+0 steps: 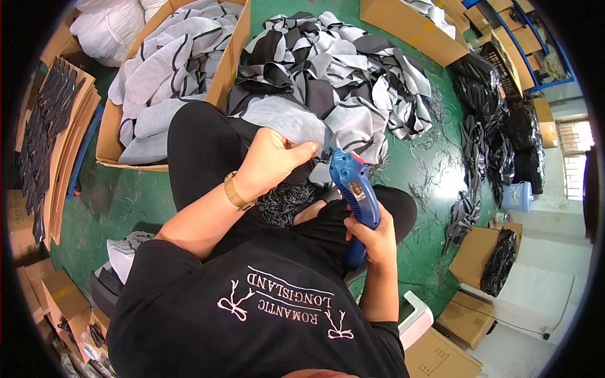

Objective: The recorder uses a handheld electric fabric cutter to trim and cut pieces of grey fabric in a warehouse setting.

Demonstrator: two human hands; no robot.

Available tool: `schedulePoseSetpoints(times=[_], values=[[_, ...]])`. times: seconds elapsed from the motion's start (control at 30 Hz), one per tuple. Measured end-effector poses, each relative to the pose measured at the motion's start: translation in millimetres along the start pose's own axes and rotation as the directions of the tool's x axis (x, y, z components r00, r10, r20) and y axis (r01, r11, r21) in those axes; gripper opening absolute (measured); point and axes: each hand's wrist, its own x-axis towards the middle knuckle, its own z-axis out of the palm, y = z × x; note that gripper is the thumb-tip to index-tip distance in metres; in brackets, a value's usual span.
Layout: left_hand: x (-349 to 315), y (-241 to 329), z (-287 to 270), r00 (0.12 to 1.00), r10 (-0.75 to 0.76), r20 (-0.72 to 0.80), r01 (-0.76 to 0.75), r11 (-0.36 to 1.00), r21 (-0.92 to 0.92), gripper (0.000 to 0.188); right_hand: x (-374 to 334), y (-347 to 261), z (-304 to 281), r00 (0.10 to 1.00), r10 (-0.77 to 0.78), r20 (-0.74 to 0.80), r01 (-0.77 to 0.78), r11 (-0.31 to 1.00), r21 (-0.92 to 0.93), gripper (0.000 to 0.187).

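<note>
My left hand (268,160) is closed on the edge of a grey fabric piece (287,120) with dark trim, pinched between thumb and fingers. In my right hand (376,236) is a blue handheld electric cutter (358,192), gripped round its handle. The tool's head meets the dark trim at the fabric's right end, close to my left thumb. Its blade is too small to make out. Beyond my hands, a large heap of grey and black fabric pieces (334,69) lies on the floor. Dark thread-like scraps (283,205) are piled between my legs.
An open cardboard box (230,57) filled with similar fabric pieces stands at the far left. Another box (409,31) is at the far right. Black plastic bags (485,94) and a blue bucket (517,196) line the right side. Loose scraps litter the green floor (435,157).
</note>
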Motion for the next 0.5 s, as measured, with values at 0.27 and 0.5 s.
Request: schedulePoseSetpoints(times=[0.27,0.5], values=[[-3.9,-10.7,-11.3,0.982,-0.096,0.161,0.049,0.962,0.270,0.016,13.3,-10.4,-1.7,0.998,-0.052,-0.036,0.056,0.990,0.130,0.031],[-11.9,-8.3,4.2,0.964,-0.119,0.236,0.127,0.992,-0.018,0.031,45.7,-36.0,12.0,0.972,-0.203,-0.117,0.199,0.979,-0.045,0.038]])
